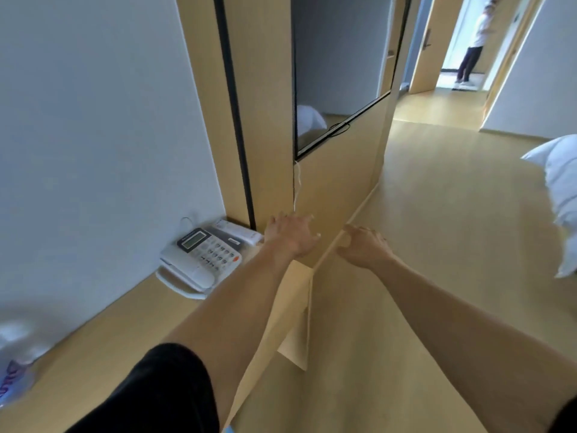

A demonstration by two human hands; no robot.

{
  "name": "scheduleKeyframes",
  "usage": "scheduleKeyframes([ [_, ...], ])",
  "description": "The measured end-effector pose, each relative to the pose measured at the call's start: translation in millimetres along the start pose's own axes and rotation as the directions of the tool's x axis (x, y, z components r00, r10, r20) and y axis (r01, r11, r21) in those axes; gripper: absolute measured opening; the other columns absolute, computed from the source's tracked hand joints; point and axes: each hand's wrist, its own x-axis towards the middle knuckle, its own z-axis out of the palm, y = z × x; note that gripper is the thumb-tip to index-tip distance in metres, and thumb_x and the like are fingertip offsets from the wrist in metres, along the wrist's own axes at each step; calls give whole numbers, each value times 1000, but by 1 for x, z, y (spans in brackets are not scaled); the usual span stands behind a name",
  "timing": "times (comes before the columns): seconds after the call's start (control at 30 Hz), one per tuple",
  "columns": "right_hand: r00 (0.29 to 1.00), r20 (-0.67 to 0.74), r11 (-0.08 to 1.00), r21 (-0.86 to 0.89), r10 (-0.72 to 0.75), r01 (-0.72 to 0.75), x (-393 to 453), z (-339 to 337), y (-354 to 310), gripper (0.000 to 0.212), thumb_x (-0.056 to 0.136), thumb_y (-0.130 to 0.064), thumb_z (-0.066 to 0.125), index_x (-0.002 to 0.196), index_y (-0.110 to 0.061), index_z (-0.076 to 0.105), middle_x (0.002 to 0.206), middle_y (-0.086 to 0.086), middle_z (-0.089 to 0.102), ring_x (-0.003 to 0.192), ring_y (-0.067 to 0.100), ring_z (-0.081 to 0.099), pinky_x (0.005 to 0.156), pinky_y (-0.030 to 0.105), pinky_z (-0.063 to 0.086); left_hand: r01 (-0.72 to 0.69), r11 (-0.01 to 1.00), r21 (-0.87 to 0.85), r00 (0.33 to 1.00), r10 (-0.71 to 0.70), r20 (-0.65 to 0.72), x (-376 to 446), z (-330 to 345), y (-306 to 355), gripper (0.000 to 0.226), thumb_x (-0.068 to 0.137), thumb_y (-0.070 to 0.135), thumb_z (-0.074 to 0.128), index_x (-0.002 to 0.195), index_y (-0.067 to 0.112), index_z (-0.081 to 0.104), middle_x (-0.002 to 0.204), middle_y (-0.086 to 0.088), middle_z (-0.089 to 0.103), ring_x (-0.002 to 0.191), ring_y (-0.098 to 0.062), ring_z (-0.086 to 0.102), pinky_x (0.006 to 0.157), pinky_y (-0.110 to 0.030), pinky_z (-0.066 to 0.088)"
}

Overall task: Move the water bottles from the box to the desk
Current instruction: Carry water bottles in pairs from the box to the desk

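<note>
Both hands are empty and extended forward. Your left hand (292, 234) hovers over the far end of the desk (125, 332) with fingers (307, 220) spread and released; your right hand (363, 245) hangs beyond the desk edge, fingers loosely curled around nothing. One blurred water bottle (14, 370), probably already delivered, stands on the desk at lower left, well apart from the telephone (199, 257). The box is not in view. Judge this as the return phase between transfers. Next, turn toward the box, locate a remaining bottle, and grasp its body firmly.
</note>
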Motion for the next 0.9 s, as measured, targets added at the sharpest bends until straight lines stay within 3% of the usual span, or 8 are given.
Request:
scheduleKeyframes([
  [0.2,1000,-4,999,-42,23,-23,-8,0,-3,75,88,-58,61,154,-32,35,153,5,47,141,29,41,109,42,36,5,1000,-9,1000,-5,5,3,9,-3,64,97,60,39,154,31,34,157,-6,42,144,-30,36,118,-50,24],
  [0.37,997,-12,994,-76,72,-72,-16,-11,0,74,92,-60,57,155,-32,31,157,3,41,144,29,37,112,43,34,-9,1000,-16,1000,8,-16,3,9,2,58,94,58,41,145,31,46,149,-6,50,138,-29,44,114,-49,28],
  [0.5,996,-12,993,-74,90,-91,-21,-12,-7,73,94,-59,55,156,-31,29,158,4,40,145,29,36,114,44,34,9,1000,-12,1000,-9,3,1,7,-4,55,97,56,41,146,32,44,151,-6,47,140,-28,39,118,-48,23],
  [0.9,977,4,975,60,215,-215,-65,-13,20,72,94,-54,57,156,-29,30,156,8,40,144,29,36,116,47,34,-107,990,95,993,102,63,-19,-1,26,55,102,51,37,152,30,36,156,-7,39,143,-30,36,117,-44,29],
])
